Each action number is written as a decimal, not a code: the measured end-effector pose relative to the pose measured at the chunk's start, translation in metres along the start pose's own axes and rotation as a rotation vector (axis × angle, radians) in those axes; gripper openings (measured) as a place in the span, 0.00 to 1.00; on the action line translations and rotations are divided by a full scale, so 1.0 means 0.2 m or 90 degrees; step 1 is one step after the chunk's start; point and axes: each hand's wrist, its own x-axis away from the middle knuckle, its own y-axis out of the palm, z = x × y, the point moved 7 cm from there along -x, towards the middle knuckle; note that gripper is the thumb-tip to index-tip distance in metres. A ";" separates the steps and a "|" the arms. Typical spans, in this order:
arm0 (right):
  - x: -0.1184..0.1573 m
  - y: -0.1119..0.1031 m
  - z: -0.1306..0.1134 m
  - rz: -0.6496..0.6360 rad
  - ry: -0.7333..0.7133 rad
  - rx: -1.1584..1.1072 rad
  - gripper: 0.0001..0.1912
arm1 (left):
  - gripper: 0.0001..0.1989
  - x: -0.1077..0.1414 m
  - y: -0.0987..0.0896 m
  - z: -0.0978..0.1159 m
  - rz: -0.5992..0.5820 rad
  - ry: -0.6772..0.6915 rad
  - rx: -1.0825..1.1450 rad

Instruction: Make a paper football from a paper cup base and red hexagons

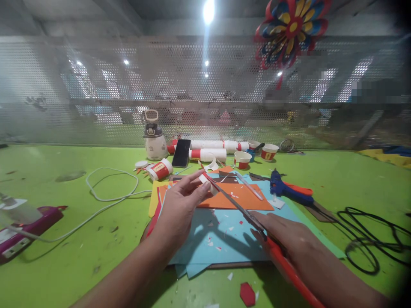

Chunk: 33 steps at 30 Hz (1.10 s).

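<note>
My left hand [181, 203] pinches a small white and red paper piece [208, 183] between thumb and fingers, above the stacked sheets. Fingers of my right hand [282, 233] are wrapped round a pair of scissors with red handles [285, 267]. The long metal blades point up and left, and their tips meet the paper piece. Beneath both hands lie a light blue sheet [221, 248] and an orange sheet [237, 196], strewn with small red and white scraps. A red hexagonal piece [247, 294] rests on the green table near the front edge of view.
Behind the sheets stand a bottle [155, 143], a phone [181, 153], paper cups [242, 160] and a tipped cup [159, 170]. A blue glue gun [289, 192] with black cable lies right. A purple power strip [32, 231] and white cable [96, 209] are left.
</note>
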 end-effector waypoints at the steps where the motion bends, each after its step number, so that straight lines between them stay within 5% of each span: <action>1: 0.00 0.00 0.00 0.001 0.000 -0.001 0.20 | 0.20 0.00 0.00 0.00 -0.005 0.000 -0.001; 25: -0.02 0.02 0.03 0.045 -0.030 -0.035 0.18 | 0.19 -0.01 -0.01 -0.01 -0.011 -0.015 0.019; 33: -0.03 0.02 0.02 0.003 -0.024 -0.068 0.18 | 0.20 -0.01 -0.01 -0.01 0.014 -0.012 -0.019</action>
